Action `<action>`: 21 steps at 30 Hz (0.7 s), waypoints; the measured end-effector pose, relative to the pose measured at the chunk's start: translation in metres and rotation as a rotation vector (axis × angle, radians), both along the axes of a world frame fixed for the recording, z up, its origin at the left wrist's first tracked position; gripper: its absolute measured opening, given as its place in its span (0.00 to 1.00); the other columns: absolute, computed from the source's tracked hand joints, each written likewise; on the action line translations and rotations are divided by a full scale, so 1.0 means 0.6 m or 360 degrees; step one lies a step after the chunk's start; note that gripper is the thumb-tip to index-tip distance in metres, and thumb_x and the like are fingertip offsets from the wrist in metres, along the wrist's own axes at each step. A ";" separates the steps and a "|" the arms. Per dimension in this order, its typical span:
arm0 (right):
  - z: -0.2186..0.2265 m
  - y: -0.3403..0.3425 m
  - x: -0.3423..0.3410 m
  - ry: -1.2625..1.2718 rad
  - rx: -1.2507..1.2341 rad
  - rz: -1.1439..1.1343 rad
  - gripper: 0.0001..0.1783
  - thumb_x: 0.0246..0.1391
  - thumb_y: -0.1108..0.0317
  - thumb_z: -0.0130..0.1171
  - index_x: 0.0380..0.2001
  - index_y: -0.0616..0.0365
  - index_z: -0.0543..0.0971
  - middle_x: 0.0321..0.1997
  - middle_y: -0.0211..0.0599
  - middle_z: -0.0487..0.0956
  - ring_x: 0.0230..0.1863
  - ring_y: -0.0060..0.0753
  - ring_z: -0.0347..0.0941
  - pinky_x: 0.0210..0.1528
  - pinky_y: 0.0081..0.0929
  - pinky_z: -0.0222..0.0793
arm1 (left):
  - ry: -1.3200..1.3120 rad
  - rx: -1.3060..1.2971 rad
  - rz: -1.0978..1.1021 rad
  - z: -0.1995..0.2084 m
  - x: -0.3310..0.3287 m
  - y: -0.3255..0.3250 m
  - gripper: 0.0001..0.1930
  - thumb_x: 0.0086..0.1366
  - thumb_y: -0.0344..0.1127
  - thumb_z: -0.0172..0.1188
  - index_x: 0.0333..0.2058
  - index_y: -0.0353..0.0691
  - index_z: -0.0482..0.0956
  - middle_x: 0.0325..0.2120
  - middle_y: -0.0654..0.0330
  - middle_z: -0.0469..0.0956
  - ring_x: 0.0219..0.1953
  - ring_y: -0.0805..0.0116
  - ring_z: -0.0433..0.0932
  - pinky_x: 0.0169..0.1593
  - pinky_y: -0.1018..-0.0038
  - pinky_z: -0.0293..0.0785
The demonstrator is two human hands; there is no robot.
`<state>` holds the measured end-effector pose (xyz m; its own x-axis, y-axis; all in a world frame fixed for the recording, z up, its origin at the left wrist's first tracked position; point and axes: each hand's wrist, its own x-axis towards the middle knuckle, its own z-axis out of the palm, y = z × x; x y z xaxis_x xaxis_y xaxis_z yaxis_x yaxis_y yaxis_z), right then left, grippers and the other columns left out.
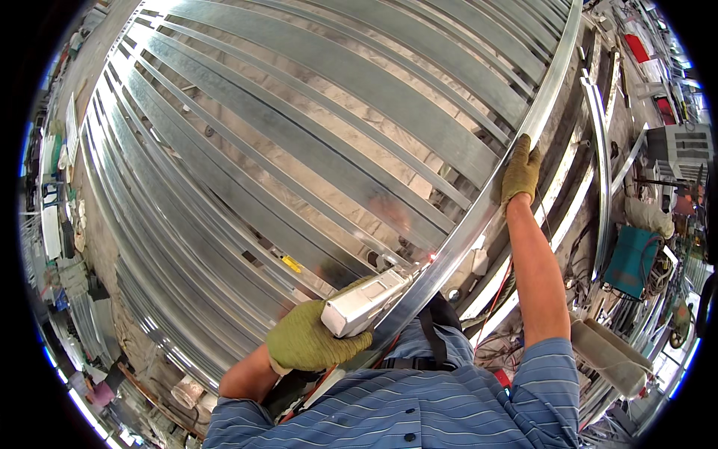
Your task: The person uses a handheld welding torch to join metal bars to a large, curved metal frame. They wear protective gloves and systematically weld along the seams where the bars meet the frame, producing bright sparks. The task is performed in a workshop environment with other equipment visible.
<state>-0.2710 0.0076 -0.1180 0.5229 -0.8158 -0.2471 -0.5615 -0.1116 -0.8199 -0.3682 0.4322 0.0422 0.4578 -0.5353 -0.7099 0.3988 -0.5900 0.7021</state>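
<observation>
My left hand, in an olive-green work glove, is closed around a white boxy hand tool that looks like a laser welding gun. Its narrow metal nozzle points at the long edge rail of a large metal frame, where a small red light spot shows. Farther along that rail rests my right hand, gloved alike, with its fingers stretched over the metal and the thumb apart. Many flat silver slats run from the rail toward the far left.
Beneath the slats shows a dusty floor. A yellow tool lies among the slats. On the right are metal bars, a teal box, hoses and a grey cylinder. More profiles lie at the left.
</observation>
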 end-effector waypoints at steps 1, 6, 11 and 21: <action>-0.003 -0.003 -0.001 0.0004 -0.0025 0.0008 0.51 0.73 0.29 0.50 0.74 0.70 0.69 0.72 0.56 0.77 0.73 0.51 0.72 0.75 0.36 0.62 | 0.0004 -0.0008 0.0008 -0.005 -0.001 0.003 0.34 0.67 0.51 0.73 0.68 0.47 0.78 0.44 0.50 0.90 0.45 0.52 0.89 0.52 0.63 0.84; 0.003 0.001 -0.001 -0.0023 -0.0039 -0.0015 0.52 0.73 0.29 0.50 0.75 0.70 0.68 0.74 0.56 0.75 0.74 0.51 0.71 0.76 0.37 0.61 | -0.0054 0.0033 -0.0076 -0.010 0.000 0.006 0.32 0.67 0.52 0.74 0.66 0.47 0.80 0.45 0.50 0.90 0.47 0.52 0.89 0.53 0.63 0.83; -0.013 -0.011 -0.004 -0.0049 -0.0090 0.0000 0.53 0.73 0.29 0.51 0.77 0.71 0.65 0.77 0.56 0.71 0.77 0.50 0.68 0.79 0.36 0.57 | -0.0030 0.0009 -0.0053 -0.014 -0.001 0.007 0.32 0.67 0.53 0.74 0.66 0.47 0.80 0.45 0.51 0.90 0.47 0.52 0.89 0.54 0.64 0.83; -0.021 -0.008 -0.003 -0.0043 -0.0275 -0.0051 0.43 0.76 0.36 0.51 0.69 0.70 0.73 0.63 0.57 0.81 0.63 0.52 0.78 0.68 0.40 0.69 | 0.0017 0.0091 -0.0061 -0.002 -0.002 0.004 0.31 0.67 0.51 0.73 0.66 0.47 0.80 0.45 0.51 0.90 0.47 0.57 0.90 0.53 0.66 0.83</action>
<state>-0.2729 0.0026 -0.1306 0.5003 -0.8613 -0.0882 -0.5451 -0.2342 -0.8050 -0.3694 0.4345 0.0410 0.4299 -0.5108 -0.7445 0.3823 -0.6440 0.6627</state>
